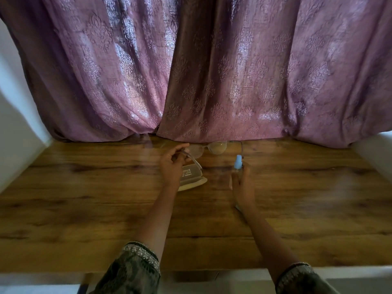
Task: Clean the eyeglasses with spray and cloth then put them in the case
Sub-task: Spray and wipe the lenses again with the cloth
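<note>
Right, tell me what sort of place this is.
Probably a room in a home: a purple patterned curtain hangs behind a wood-grain tabletop, with plain white walls at either side.
</note>
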`<state>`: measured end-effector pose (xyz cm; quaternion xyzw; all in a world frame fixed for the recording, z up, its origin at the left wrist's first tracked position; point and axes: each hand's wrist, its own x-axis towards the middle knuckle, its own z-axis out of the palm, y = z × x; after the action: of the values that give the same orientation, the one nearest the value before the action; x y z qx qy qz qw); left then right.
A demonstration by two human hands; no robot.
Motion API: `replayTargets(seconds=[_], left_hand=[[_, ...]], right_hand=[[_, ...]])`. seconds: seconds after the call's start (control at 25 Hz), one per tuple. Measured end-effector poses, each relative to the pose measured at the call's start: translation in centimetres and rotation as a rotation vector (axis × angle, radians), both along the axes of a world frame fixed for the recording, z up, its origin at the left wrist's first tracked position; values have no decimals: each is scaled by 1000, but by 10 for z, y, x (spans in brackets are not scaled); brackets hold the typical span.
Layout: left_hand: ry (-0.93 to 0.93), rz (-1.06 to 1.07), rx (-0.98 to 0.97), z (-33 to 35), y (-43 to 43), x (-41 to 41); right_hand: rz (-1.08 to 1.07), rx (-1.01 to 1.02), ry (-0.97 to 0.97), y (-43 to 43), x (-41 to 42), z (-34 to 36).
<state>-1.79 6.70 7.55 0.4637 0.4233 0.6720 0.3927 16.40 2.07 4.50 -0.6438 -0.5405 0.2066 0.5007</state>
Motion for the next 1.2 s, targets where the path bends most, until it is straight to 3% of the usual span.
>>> replayTargets(seconds=[0.16,0.52,1.04,1.2], left_hand=[[-3,-4,-12,-3,5,-3],[17,12,-10,-8,10,-7],[3,23,-25,-6,6,-3],[0,7,-34,-3,-1,2]], right_hand=[[-11,-117,-42,23,3,8],[-127,-286,59,46,8,-7],[-161,-268,181,35,12,-13],[-183,-249,25,17,11,-29]])
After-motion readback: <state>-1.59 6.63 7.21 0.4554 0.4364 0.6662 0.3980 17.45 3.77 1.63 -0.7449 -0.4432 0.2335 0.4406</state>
